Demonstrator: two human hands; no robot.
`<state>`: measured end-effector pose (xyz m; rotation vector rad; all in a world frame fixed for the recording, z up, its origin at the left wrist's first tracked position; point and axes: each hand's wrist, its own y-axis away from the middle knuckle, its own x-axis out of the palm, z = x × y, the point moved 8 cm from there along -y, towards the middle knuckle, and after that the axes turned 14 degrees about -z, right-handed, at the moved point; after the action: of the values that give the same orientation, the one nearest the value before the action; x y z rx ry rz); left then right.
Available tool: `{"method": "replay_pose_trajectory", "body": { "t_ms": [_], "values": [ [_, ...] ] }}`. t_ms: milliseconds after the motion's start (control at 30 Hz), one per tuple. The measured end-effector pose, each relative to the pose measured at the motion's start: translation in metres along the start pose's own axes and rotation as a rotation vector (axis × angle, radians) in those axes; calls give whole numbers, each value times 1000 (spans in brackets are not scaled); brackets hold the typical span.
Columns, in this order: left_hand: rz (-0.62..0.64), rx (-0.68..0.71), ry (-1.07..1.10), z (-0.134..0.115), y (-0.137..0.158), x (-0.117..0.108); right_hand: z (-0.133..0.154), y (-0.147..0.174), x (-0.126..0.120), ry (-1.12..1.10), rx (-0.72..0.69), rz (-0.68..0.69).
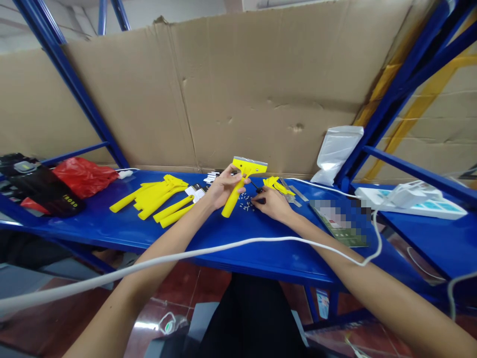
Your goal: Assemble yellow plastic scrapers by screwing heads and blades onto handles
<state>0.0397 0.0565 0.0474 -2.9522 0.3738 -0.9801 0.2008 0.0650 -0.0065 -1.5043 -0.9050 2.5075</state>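
Note:
My left hand (222,188) is closed around the neck of a yellow scraper (231,200), whose wide head points up and handle hangs down. A metal edge runs along the top of the head. In my right hand (275,203) is a dark screwdriver (259,190), its thin shaft pointing up toward the scraper; whether the tip touches it I cannot tell. Small screws (245,204) lie scattered on the blue table (223,238) below my hands. Just beyond my right hand are small yellow plastic pieces (278,185) and flat metal blades (298,193).
Several yellow scraper handles (149,199) lie at left, beside black-and-white packets (196,192). A black bag (48,191) and red plastic bag (84,176) sit far left. A white cable (231,244) crosses before my forearms. A power strip (439,206) is at right, cardboard (261,89) behind.

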Motion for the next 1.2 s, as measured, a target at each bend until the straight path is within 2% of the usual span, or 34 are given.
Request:
{"method": "replay_pose_trajectory", "body": {
  "t_ms": [133,367,533,700,800,1033,1200],
  "values": [
    [44,15,-10,0,0,2,2,0,-1,2,20,1],
    [-4,-3,-30,2,-3,-2,0,2,-4,74,18,-4],
    [-63,-11,-25,4,-6,-8,-9,-1,-18,81,39,-91],
    [-65,-13,-23,7,-8,-9,-22,-3,-35,52,117,-206],
    [-57,-11,-26,8,-9,-10,-28,-4,-37,34,115,-223],
    [-60,-13,-19,10,-13,-14,-45,-8,-26,103,93,-61],
    [-63,-20,-38,13,-13,-14,-44,-10,-15,138,27,61]
  ]
}}
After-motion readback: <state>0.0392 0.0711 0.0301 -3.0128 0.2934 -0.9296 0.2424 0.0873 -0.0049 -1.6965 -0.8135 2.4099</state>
